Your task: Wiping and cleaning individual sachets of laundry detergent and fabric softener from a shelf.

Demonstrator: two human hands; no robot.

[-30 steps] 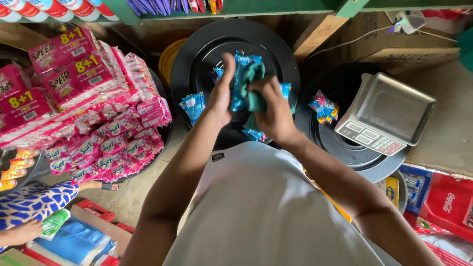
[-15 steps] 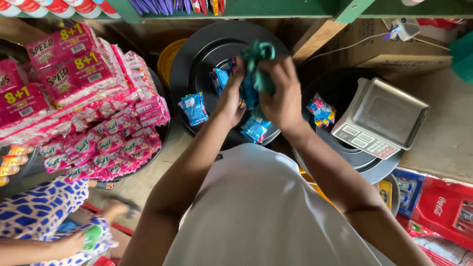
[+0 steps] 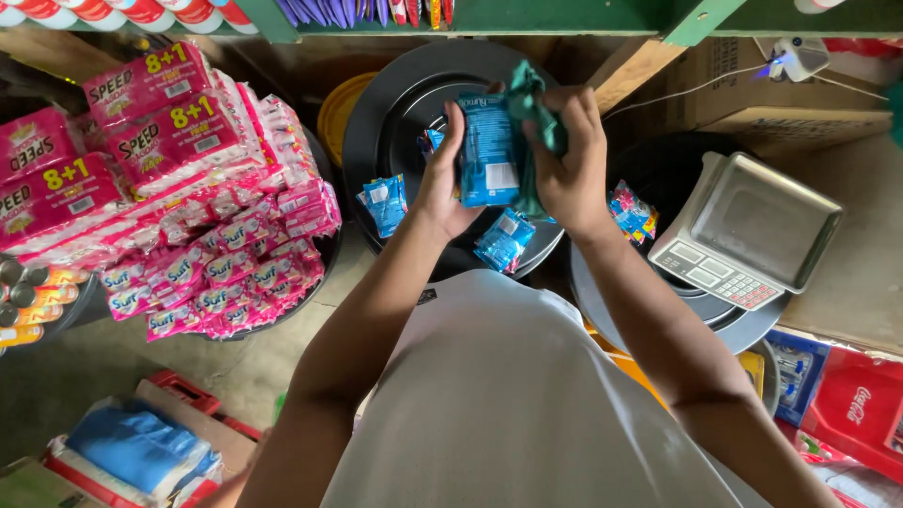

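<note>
Starting at the far left, stacked pink sachet packs [image 3: 141, 141] and strips of small pink sachets [image 3: 226, 273] spill over a dark round basin, with small tins [image 3: 23, 287] at the frame's edge below them. Lower down, a blue bag [image 3: 136, 447] lies on the floor beside a red crate. Moving toward the middle, a yellow tub [image 3: 343, 108] sits just behind a large black round tray [image 3: 395, 113], on whose rim loose blue sachets [image 3: 386, 202] rest. Above that tray the left hand [image 3: 442, 183] grips a blue packet [image 3: 487, 150] upright by its left edge, while the right hand [image 3: 569, 155] is closed on a green cloth [image 3: 531, 103] pressed against the packet's right side; both are raised over the tray, not lying in it. Another blue sachet [image 3: 503, 240] lies on the tray just below the hands. Further right, colourful sachets [image 3: 628, 209] sit in a second dark basin, next to a metal weighing scale [image 3: 748, 230]. A cardboard box [image 3: 800, 103] stands behind, red packaging [image 3: 856, 414] at the bottom right.
</note>
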